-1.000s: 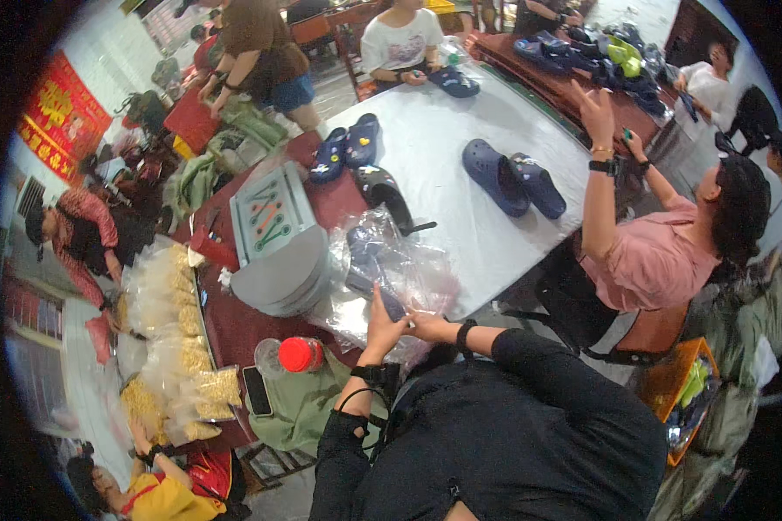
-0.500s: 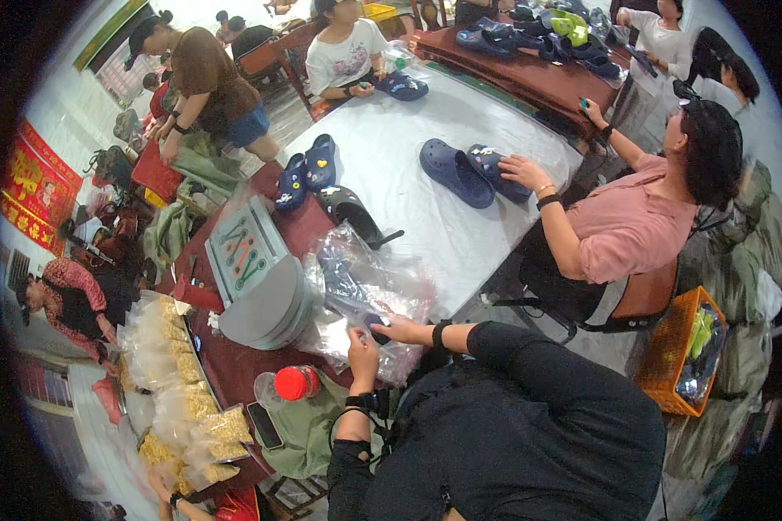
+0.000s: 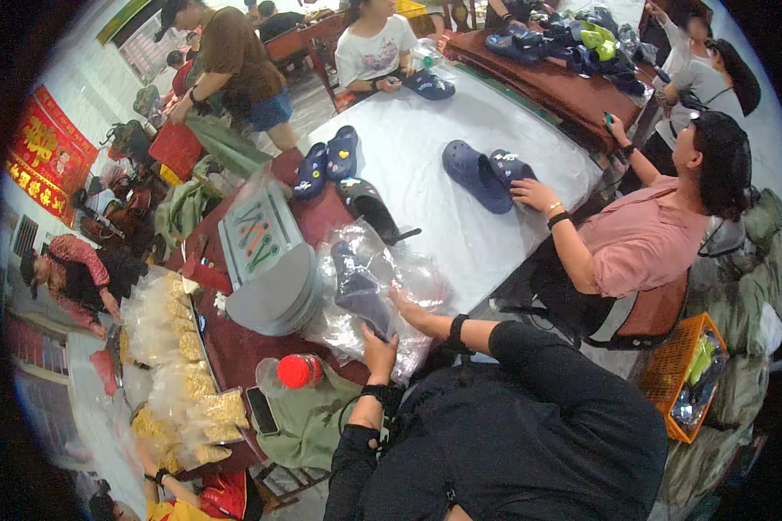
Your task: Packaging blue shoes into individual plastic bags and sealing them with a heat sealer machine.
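A dark navy clog [image 3: 362, 295] lies in front of me among clear plastic bags [image 3: 421, 282], partly veiled by the shiny film. My left hand [image 3: 380, 354] grips its near end, thumb and fingers closed round it. My right hand [image 3: 417, 316] rests just right of the clog against the plastic, fingers stretched out and holding nothing that I can see. Beyond the bags stands a black clog [image 3: 367, 205] with a strap sticking out. Next to it is a pair of navy clogs with small charms [image 3: 328, 163].
Grey round-edged trays [image 3: 274, 291] sit to the left, beside a red-lidded jar [image 3: 295, 372] and a phone [image 3: 261, 411]. Bags of yellow bits [image 3: 187, 382] line the left side. At right, a co-worker in pink [image 3: 643, 226] touches navy clogs [image 3: 478, 176]. An orange basket [image 3: 682, 373] stands behind.
The clog shows more fully in the plastic now. My left hand has moved slightly right on it; my right hand has opened out flat. The whole view has shifted a little.
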The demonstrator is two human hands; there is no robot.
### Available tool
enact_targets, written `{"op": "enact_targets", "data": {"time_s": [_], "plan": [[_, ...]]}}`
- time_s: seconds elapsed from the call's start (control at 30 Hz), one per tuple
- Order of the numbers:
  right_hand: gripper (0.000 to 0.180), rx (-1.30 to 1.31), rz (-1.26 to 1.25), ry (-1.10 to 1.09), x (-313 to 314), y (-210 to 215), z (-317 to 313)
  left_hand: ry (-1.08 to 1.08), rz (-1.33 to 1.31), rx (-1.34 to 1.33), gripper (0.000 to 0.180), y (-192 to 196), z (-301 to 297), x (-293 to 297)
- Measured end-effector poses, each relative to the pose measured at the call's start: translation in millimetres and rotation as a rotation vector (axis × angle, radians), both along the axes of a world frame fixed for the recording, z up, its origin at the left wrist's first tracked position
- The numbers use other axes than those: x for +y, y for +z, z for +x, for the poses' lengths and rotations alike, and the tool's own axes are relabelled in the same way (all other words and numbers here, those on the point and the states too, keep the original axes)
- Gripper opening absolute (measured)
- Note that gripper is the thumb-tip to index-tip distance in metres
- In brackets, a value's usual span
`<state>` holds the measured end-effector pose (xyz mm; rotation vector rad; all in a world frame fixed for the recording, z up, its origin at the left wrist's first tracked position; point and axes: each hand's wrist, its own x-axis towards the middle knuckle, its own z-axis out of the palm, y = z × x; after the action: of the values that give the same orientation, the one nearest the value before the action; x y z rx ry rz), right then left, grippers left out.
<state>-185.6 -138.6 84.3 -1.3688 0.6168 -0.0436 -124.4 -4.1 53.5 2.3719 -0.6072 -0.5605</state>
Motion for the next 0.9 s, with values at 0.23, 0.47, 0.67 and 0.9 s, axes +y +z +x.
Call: {"op": "enact_targets", "data": {"time_s": [0.23,0.47,0.67,0.9], "plan": [[0.075,-0.090,0.105,-0.011,-33.6,-44.7,-4.6,-0.007,0.013,-0.108,0.078,-2.3,5.7,12.0],[0.075,-0.187,0.245,0.094,-35.6,8.7,-10.6,0.029,-0.126,-0.109,0.076,12.7,3.8,5.8],[0.027,0.223,0.005,0.637,-90.5,18.3,-42.2,0.087,-0.004,-0.101,0.077,24.8,21.2,8.1],[0.022,0.047,-0.199,0.245,-227.7,37.0,2.8,0.109,-0.030,-0.154,0.077,19.5,17.6,2.8]]}}
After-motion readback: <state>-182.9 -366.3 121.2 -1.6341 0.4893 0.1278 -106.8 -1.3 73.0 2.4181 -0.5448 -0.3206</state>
